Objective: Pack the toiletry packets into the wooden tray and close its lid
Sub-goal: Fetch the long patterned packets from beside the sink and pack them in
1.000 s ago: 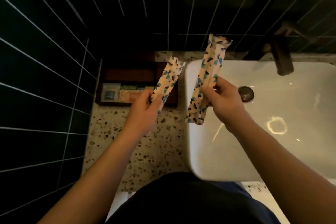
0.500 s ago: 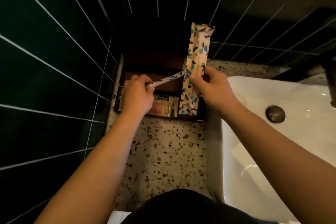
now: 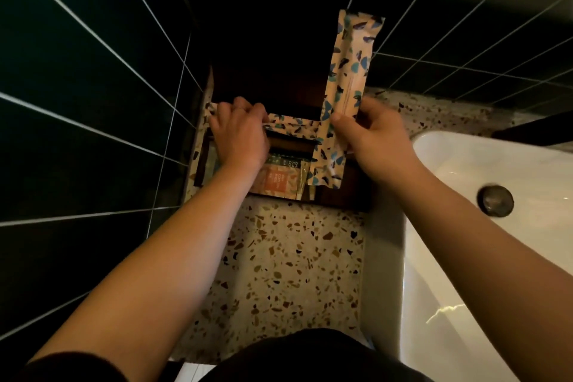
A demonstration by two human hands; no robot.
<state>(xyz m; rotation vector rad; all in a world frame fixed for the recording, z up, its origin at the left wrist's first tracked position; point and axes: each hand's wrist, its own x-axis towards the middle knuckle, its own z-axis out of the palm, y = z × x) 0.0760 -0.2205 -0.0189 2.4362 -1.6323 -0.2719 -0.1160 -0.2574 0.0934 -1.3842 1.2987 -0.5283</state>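
A dark wooden tray (image 3: 344, 200) stands on the terrazzo counter against the tiled corner, its lid (image 3: 266, 71) raised behind it. My left hand (image 3: 238, 133) grips a long patterned packet (image 3: 294, 129) and holds it flat across the tray's back part. My right hand (image 3: 372, 136) holds a second, larger patterned packet (image 3: 344, 96) upright over the tray's right side, its lower end down in the tray. An orange packet (image 3: 276, 180) and a dark green one (image 3: 283, 160) lie inside the tray.
A white basin (image 3: 465, 226) with a metal drain (image 3: 495, 200) fills the right side. Dark tiled walls close in on the left and behind. Speckled counter (image 3: 288, 257) lies between the tray and my body.
My left hand has turned its packet flat and lowered it across the tray's back. My right hand's packet stays upright at the tray's right. The camera has moved closer.
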